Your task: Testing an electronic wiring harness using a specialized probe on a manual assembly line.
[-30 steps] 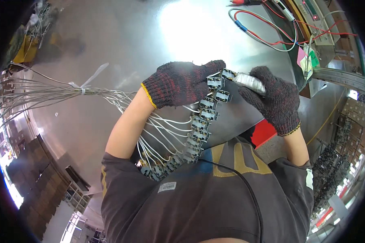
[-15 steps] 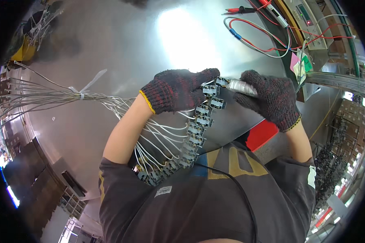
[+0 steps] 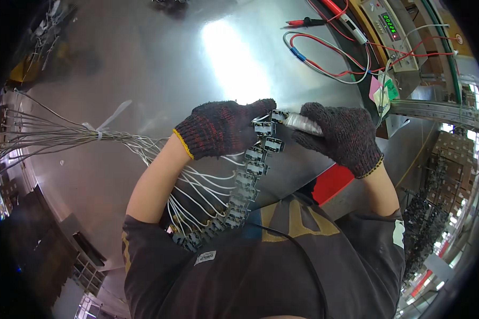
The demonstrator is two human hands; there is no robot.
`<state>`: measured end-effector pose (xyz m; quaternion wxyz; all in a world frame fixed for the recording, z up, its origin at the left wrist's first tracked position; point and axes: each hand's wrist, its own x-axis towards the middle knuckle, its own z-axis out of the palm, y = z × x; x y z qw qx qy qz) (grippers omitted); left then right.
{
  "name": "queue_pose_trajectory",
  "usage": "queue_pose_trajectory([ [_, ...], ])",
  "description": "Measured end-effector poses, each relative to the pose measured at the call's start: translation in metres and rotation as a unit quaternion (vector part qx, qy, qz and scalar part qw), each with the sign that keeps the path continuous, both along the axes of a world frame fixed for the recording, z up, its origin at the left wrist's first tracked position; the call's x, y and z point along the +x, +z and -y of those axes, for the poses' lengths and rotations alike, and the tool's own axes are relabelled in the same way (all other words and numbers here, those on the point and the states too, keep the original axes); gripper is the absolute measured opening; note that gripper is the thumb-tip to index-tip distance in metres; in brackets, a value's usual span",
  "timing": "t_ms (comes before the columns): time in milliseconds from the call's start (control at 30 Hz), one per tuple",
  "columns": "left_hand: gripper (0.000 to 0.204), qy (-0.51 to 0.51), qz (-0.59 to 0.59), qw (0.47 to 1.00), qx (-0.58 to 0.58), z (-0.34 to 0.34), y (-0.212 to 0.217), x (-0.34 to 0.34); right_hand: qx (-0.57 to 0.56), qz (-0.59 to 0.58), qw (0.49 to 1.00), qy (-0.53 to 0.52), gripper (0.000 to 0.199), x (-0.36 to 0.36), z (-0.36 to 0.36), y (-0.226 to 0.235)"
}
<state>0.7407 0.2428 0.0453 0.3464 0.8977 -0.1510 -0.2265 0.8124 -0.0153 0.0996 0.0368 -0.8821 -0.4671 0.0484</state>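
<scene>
Head view: the left hand point(image 3: 223, 129) has closed its fingers on the top of the grey connector chain point(image 3: 250, 175). The right hand point(image 3: 341, 135) has drawn nearer, fingers pinching a silvery tube point(image 3: 302, 123) against the top connector. The wire bundle point(image 3: 53, 137) trails left over the surface point(image 3: 143, 64).

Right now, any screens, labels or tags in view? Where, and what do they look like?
Beige bench meter with green lit digit display: top right, beside red test leads.
Pink and green paper tags: right edge of the steel table, below the meter, overlapping.
Small white rectangular label: on the dark shirt, lower centre.
</scene>
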Motion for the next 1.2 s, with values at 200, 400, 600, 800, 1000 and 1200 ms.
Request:
queue_pose_trajectory([
  [200,0.061,0.010,0.013,1.000,-0.011,0.000,-0.003,-0.002,0.013,0.018,0.999,0.043,0.045,0.005,0.003,-0.002],
  [400,0.061,0.016,0.037,0.999,-0.008,0.000,-0.007,-0.004,0.064,-0.009,0.998,0.013,0.046,-0.008,0.005,0.000],
  [600,0.059,0.022,0.032,0.999,-0.030,0.000,-0.013,-0.004,0.052,-0.073,0.996,-0.016,0.047,-0.013,-0.008,-0.009],
  [800,0.060,0.006,0.043,0.999,-0.019,-0.002,-0.018,-0.005,0.011,-0.052,0.998,0.036,0.048,-0.001,-0.011,-0.009],
  [1000,0.060,-0.004,0.083,0.996,-0.017,-0.003,-0.018,-0.007,0.023,-0.039,0.993,0.108,0.052,0.011,-0.011,-0.011],
  [1200,0.058,0.006,0.077,0.997,-0.002,0.000,-0.011,-0.007,0.023,-0.031,0.993,0.114,0.050,0.000,0.000,-0.004],
])
